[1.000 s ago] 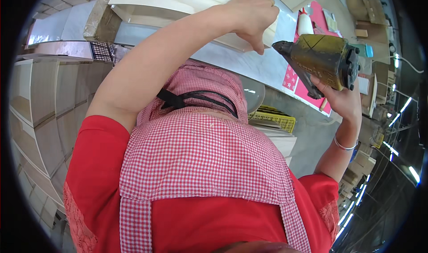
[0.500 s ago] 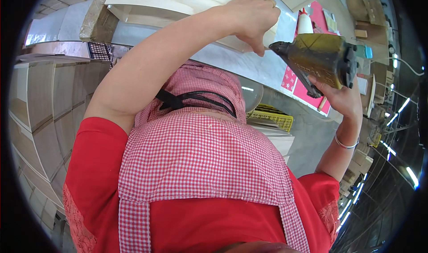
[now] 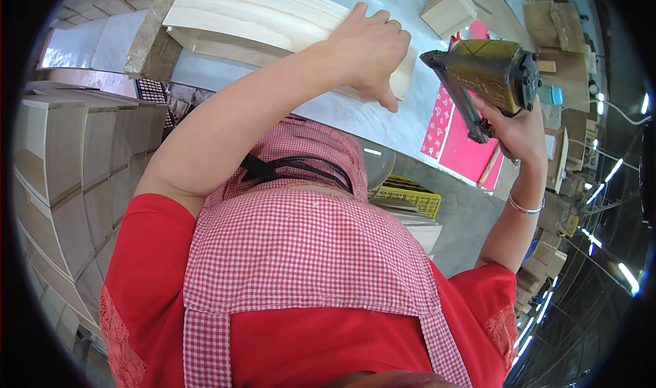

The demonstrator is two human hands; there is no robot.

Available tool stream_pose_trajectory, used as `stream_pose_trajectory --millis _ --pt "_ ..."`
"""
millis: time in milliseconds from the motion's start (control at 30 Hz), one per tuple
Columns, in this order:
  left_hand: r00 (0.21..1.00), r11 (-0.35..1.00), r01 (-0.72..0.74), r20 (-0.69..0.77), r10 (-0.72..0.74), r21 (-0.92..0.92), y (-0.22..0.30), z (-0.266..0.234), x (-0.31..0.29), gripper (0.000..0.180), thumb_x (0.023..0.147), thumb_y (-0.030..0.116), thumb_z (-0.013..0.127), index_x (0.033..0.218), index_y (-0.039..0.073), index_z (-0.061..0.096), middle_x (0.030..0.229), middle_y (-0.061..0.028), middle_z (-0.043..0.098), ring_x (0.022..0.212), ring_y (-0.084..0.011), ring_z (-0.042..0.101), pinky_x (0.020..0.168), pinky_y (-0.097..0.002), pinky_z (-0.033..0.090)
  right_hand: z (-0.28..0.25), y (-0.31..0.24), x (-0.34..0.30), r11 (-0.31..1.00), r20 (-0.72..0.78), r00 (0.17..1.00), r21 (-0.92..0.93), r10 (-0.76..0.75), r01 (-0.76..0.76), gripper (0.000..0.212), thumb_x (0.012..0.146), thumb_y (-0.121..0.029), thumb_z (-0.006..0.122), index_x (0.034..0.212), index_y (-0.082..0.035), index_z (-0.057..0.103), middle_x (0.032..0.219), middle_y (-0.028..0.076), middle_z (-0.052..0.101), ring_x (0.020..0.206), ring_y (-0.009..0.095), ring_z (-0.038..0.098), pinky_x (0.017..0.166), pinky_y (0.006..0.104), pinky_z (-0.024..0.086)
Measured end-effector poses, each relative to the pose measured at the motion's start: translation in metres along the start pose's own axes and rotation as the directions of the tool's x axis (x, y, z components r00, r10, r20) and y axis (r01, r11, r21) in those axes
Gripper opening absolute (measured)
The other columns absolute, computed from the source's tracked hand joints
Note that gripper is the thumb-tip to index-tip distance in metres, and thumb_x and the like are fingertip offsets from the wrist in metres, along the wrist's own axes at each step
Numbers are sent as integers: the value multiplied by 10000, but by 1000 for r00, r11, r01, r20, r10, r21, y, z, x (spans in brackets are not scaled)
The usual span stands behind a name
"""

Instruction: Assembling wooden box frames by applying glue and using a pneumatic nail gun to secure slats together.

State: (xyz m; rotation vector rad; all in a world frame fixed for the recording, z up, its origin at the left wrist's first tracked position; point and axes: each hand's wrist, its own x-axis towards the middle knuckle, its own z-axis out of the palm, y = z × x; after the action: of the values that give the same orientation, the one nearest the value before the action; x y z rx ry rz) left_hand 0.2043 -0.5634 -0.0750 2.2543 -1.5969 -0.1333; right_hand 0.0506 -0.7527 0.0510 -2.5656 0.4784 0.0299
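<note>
A long, pale wooden box (image 3: 273, 12) lies across the work table, its right end beneath my left hand (image 3: 372, 53). That hand spans the box end, fingers over the far side and thumb along the near side; the fingertips' contact is partly hidden. My right hand (image 3: 523, 132) is wrapped round the handle of a nail gun (image 3: 485, 74) with a worn, yellowish-brown body. The gun is held up to the right of the box, its dark nose pointing left, a small gap from the box end.
A small wooden box (image 3: 449, 11) stands farther back on the grey table (image 3: 328, 118). Pink patterned sheets (image 3: 465, 156) cover the table's right part. Stacked wooden boxes (image 3: 75, 176) fill the left side. Below the table edge sits a yellow crate (image 3: 410, 195).
The nail gun's nose has come away from the box end beside my left thumb, leaving a gap. My left hand has shifted slightly left and its thumb is spread.
</note>
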Motion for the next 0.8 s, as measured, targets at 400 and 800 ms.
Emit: stream_pose_trajectory --millis 400,800 --pt "999 1000 -2 -54 1 -19 -2 6 0 808 542 538 857 1087 -9 616 1060 -154 664 1119 -300 573 1064 -531 335 -3 10 17 994 70 993 -47 -94 97 392 810 -88 809 1150 16 643 1023 66 726 845 106 651 728 271 530" --pt "994 996 -56 -95 50 -64 2 0 -6 800 548 512 866 1099 -12 616 1057 -154 657 1133 -309 569 1059 -528 350 -9 -11 25 992 129 985 -61 119 -111 360 783 -121 833 1065 31 669 990 81 727 834 136 648 777 305 531"
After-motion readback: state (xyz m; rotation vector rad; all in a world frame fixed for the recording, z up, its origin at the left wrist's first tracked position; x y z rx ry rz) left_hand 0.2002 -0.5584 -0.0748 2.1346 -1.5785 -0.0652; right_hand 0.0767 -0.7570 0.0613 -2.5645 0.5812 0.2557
